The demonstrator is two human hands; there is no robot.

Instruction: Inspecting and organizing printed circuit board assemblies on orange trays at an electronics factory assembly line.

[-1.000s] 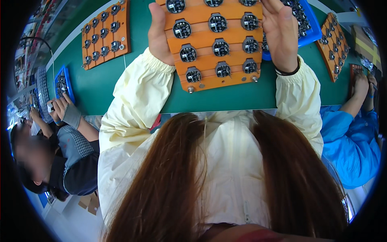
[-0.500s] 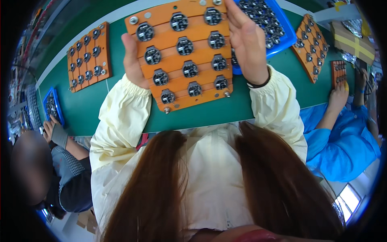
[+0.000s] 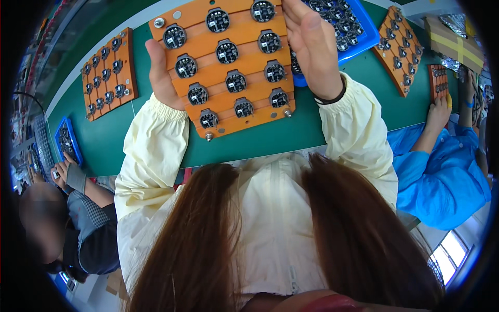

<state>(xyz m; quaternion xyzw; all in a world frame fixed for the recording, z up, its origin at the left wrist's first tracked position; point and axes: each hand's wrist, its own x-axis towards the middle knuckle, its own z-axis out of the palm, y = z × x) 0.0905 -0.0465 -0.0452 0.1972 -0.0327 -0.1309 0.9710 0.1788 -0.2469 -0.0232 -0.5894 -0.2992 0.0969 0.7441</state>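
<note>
Between my two hands is an orange board [image 3: 207,66], lifted over the green table and slightly tilted. Rows of round black watch modules [image 3: 227,51] with short lugs are seated on it, and metal pins stick out at its corners. My left hand [image 3: 165,78] clasps the board's left edge, thumb up along the side and the other fingers hidden underneath. Against the right edge presses my right hand [image 3: 316,57], its palm facing the board and its fingertips partly hidden behind it. The far edge of the board is cut off by the picture.
Behind my right hand stands a blue tray [image 3: 358,61] of loose watch modules. Similar loaded orange boards lie on the green table [image 3: 150,122], one at left [image 3: 126,67] and one at right [image 3: 384,51]. A co-worker's hand [image 3: 439,112] holds a smaller board; another person sits left beside a blue bin [image 3: 78,148].
Both hands and the orange board have shifted a little left and toward the far side. The grip looks the same. The whole view has also moved slightly.
</note>
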